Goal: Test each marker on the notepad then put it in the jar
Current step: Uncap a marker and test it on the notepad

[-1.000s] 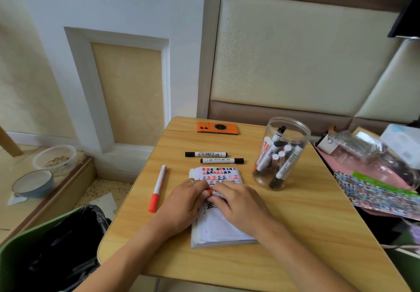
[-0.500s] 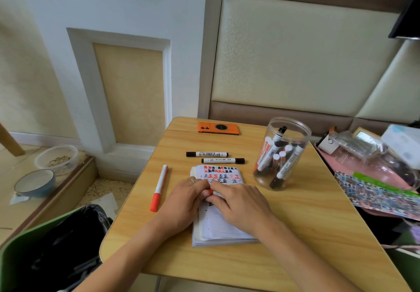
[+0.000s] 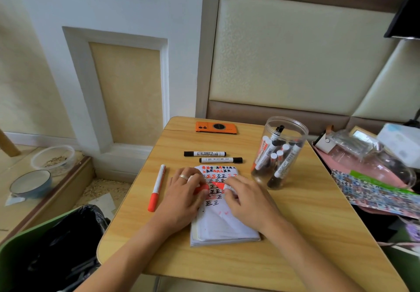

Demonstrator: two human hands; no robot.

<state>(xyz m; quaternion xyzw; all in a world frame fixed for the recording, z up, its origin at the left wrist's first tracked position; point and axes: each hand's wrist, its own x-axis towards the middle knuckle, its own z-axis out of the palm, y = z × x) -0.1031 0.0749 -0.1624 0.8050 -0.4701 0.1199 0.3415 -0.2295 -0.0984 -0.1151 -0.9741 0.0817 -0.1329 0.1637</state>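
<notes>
The wooden counter (image 3: pixel 306 212) carries a notepad (image 3: pixel 223 223) near centre, a red marker (image 3: pixel 156 187) left of it, two black markers (image 3: pixel 205 154) beyond, an orange phone (image 3: pixel 216 127) at the far edge, and a clear jar (image 3: pixel 280 153) right.

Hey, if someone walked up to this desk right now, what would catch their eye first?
Probably the two hands meeting over the notepad in the middle of the table: the left hand holds a red cap and the right hand holds the uncapped red marker, tip over the page. Next, the clear jar of markers standing to the right, and the orange phone at the far edge.
</notes>
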